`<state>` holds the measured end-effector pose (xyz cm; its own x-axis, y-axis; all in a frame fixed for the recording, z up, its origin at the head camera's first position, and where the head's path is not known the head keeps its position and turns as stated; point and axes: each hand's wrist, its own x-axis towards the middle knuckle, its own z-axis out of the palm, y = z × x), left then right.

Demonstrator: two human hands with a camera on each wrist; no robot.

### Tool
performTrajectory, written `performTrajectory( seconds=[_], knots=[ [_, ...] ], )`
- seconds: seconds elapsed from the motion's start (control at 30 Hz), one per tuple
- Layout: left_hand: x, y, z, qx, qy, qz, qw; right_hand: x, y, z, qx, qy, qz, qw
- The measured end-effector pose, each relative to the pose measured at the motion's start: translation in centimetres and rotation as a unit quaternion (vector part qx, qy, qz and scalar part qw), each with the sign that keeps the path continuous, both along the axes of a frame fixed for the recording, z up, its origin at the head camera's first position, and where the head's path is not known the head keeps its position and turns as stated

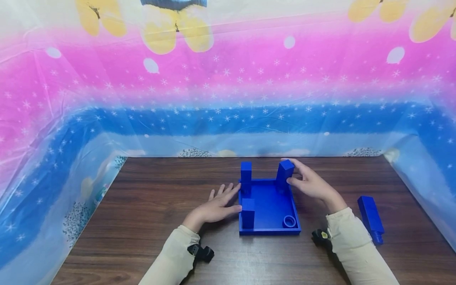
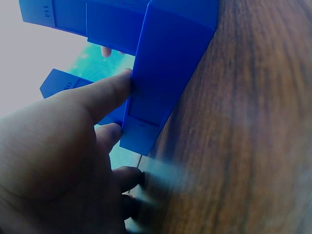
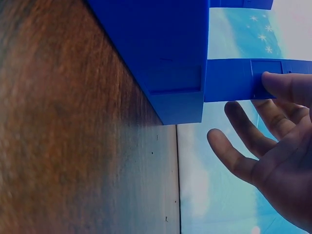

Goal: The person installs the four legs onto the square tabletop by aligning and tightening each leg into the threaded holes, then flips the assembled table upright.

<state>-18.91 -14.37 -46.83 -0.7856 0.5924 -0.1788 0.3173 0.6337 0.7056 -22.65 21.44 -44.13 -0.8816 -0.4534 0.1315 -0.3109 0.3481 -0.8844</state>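
A shallow blue panel with a raised rim (image 1: 269, 232) lies on the table, three square posts standing in its corners. My left hand (image 1: 213, 208) rests along its left side with fingers spread, thumb and index fingertip right at the rim, beside the near-left post (image 1: 248, 213) and far-left post (image 1: 246, 172). At the far-right corner my right hand (image 1: 315, 184) pinches the slightly tilted post (image 1: 285, 173); in the right wrist view the thumb (image 3: 285, 87) presses its face while fingers reach behind. The near-right corner holds a round ring socket (image 1: 289, 221).
A loose blue post (image 1: 371, 213) with a narrower threaded-looking end lies on the wood-grain table (image 1: 149, 198), right of my right forearm. A patterned pink and blue cloth (image 1: 228, 99) hangs behind the table's far edge and along both sides.
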Motion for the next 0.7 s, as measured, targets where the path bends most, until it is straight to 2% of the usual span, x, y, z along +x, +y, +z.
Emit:
performTrajectory(
  seconds=[0.7],
  knots=[
    [0.00, 0.02, -0.01, 0.000, -0.001, 0.001, 1.0000, 0.04, 0.10, 0.02, 0.012, -0.002, -0.010, 0.9999]
  ],
)
